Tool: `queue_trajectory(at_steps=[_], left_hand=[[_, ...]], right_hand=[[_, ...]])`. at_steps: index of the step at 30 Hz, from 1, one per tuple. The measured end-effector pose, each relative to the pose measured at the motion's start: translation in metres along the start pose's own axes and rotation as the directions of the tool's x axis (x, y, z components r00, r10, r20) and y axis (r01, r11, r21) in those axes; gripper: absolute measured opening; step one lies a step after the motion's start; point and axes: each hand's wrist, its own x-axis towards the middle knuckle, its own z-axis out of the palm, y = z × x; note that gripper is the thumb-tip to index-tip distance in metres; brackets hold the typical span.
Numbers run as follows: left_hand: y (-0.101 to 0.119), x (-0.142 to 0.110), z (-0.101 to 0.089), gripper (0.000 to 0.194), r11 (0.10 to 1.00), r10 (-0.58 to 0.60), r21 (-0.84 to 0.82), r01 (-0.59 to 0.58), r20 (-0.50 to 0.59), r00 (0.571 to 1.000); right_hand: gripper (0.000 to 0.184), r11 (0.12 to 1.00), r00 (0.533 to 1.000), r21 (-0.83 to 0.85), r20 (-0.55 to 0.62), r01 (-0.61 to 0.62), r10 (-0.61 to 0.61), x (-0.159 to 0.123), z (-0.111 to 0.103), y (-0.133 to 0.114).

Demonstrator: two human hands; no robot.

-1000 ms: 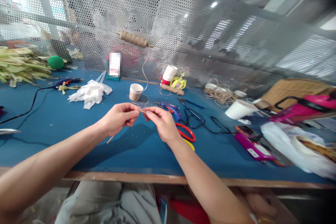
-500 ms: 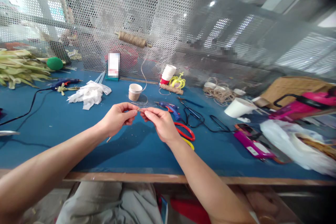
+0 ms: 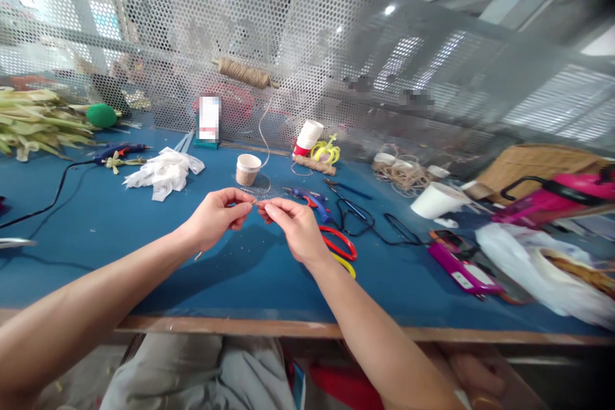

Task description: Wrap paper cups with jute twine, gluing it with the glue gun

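Note:
Both my hands meet over the middle of the blue table. My left hand (image 3: 216, 221) is closed in a pinch on a thin tan strand (image 3: 198, 257), whose loose end shows below the palm. My right hand (image 3: 300, 230) pinches the same strand, or a piece touching it, close to the left fingertips; the bit between them is too small to make out fully. Just beyond the fingers stands a small paper cup (image 3: 246, 170) with a tan wrapped side. Scissors with red and yellow handles (image 3: 341, 242) lie partly hidden beside my right wrist.
Right of the cup lie a blue glue gun (image 3: 312, 200) and pliers (image 3: 353, 189). A twine spool (image 3: 243, 72) hangs on the perforated screen. White crumpled strips (image 3: 166, 172), another glue gun (image 3: 120, 152) and pale husks (image 3: 38, 118) are left. A magenta device (image 3: 461, 269) lies right.
My hands stay nearly in place, with the fingertips shifting slightly on the strand. Less of its loose end shows below my left hand. The view has moved very little.

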Motion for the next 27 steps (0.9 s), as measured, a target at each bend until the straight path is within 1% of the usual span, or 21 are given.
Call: queue_trajectory(at_steps=[5,9,15,19,27], left_hand=[[-0.0022,0.0009,-0.0014,0.017,0.998,0.033,0.046,-0.033,-0.004,0.999],[-0.0038,0.0015,-0.0021,0.017,0.995,0.052,0.082,-0.051,-0.007,0.999],[-0.0022,0.0002,0.0000,0.017,0.991,0.059,0.122,-0.055,-0.026,0.998],[-0.0018,-0.0002,0.0006,0.014,0.987,0.075,0.143,-0.071,-0.019,0.997],[-0.0041,-0.0007,-0.0005,0.012,0.961,0.134,0.246,-0.128,-0.008,0.991]], right_hand=[[0.017,1.000,1.000,-0.014,-0.001,0.016,-0.016,0.0001,-0.0004,-0.0011],[0.018,1.000,1.000,0.003,-0.002,-0.001,0.001,0.0002,-0.0001,-0.0006],[0.016,0.996,1.000,0.081,-0.016,-0.025,0.026,0.0012,0.0008,0.0002],[0.022,0.982,0.997,0.178,-0.043,-0.056,0.065,0.0020,0.0017,0.0018],[0.024,0.972,0.993,0.212,-0.045,-0.101,0.113,0.0021,0.0026,0.0002]])
